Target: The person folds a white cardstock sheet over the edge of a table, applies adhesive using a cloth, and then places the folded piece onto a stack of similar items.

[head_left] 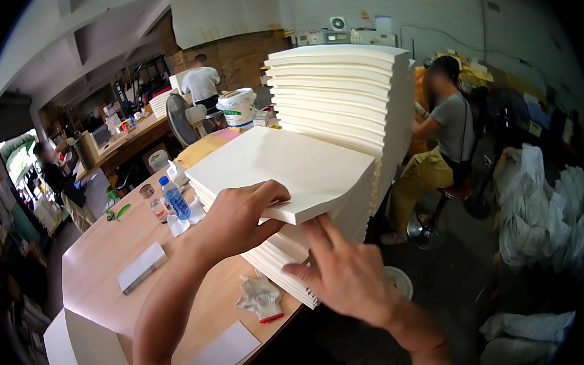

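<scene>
A thick block of white paper sheets (286, 165) lies on top of a near stack, its near edge lifted and curving up. My left hand (240, 216) is closed on that near edge, fingers over the top and thumb below. At the near right corner of the block is my right hand (343, 269), its index and middle fingers stretched against the underside and its thumb apart. More white paper (276, 275) lies below, partly hidden by my hands. Just behind rises a taller stack of white paper blocks (338, 85), with wavy edges.
On the wooden table (100, 261) are a blue-capped bottle (174, 199), a jar (153, 204), green-handled scissors (116, 213), a white pad (142, 267), a work glove (260, 299) and a white sheet (220, 352). A seated person (446, 125) works at right, beside white bags (538, 204).
</scene>
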`<state>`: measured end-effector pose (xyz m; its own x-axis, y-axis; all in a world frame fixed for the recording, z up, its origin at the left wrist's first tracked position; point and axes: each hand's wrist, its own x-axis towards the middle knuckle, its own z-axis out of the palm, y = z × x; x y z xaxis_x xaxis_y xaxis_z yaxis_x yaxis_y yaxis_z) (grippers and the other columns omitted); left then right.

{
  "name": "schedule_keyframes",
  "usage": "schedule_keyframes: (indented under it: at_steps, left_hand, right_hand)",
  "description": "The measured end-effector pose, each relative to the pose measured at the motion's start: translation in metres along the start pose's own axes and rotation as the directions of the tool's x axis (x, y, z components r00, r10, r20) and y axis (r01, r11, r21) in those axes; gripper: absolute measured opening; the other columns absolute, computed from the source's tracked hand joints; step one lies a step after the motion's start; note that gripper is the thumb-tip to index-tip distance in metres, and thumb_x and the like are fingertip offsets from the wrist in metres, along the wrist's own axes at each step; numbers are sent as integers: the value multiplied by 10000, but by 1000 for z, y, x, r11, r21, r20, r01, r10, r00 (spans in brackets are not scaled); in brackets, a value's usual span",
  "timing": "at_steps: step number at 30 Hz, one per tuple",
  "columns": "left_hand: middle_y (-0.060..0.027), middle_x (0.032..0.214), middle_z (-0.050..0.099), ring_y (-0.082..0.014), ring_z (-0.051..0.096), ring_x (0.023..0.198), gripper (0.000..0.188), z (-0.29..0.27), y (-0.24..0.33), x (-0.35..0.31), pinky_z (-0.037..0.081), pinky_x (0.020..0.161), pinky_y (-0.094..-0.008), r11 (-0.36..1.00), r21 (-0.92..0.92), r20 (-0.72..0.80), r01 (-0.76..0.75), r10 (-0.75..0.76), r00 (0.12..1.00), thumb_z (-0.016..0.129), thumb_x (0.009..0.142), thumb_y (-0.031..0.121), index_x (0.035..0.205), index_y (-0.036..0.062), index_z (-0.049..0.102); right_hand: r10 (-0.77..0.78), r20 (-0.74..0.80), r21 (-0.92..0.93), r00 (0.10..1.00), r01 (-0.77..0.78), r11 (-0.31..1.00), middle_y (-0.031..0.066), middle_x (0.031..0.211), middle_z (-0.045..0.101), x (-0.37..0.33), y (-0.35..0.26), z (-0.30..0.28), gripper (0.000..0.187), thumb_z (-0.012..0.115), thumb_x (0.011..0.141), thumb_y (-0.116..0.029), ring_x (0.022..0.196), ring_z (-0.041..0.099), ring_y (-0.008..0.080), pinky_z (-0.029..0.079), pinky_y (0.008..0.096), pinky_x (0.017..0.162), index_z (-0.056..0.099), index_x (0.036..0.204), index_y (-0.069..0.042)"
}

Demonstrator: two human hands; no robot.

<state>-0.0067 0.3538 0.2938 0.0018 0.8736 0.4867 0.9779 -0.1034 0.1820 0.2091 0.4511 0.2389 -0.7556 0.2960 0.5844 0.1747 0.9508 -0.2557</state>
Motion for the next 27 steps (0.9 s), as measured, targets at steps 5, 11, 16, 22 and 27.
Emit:
schedule_keyframes:
  at_steps: [5,11,16,22,27]
  left_hand:
    - [-119,1044,780,-336,771,926,361,11,-6,-3,613,787,-406,999,-32,-50,-17,16,999,812,812,49,1142,71,669]
    - [-182,973,764,-370,747,845,307,8,-8,9,582,754,-414,981,-117,-113,152,-166,980,841,898,178,1105,34,666]
    - [-104,900,739,-156,695,845,295,-7,-26,0,546,756,-342,898,-342,-193,277,-355,915,805,975,209,1132,1,665]
    - [-139,1371,704,-233,635,1305,448,-36,-68,-79,477,1138,-408,726,-675,-289,133,-426,857,777,982,184,1366,2,635]
    - [-263,1500,606,-354,549,1437,368,-96,-76,-183,400,1201,-509,678,-726,-266,117,-434,861,867,898,310,1081,57,671]
  right_hand:
    - [-95,18,-53,995,96,994,244,1383,648,5,23,1,710,564,1062,-584,783,772,403,635,450,640,586,1415,32]
    - [-10,-109,-155,994,-7,988,236,1375,652,10,44,11,678,582,1045,-600,761,772,409,623,467,592,631,1346,6]
    - [-33,-184,-144,982,6,990,209,1304,675,13,36,23,566,631,1028,-557,701,762,394,620,444,575,676,1226,-28]
    - [40,-337,248,941,48,967,202,1258,699,-15,39,20,458,668,1051,-434,812,774,287,598,337,626,690,1188,3]
    - [-240,489,656,838,-535,-532,360,1226,707,-55,-8,40,1018,246,1049,-807,759,762,355,511,311,514,481,1523,62]
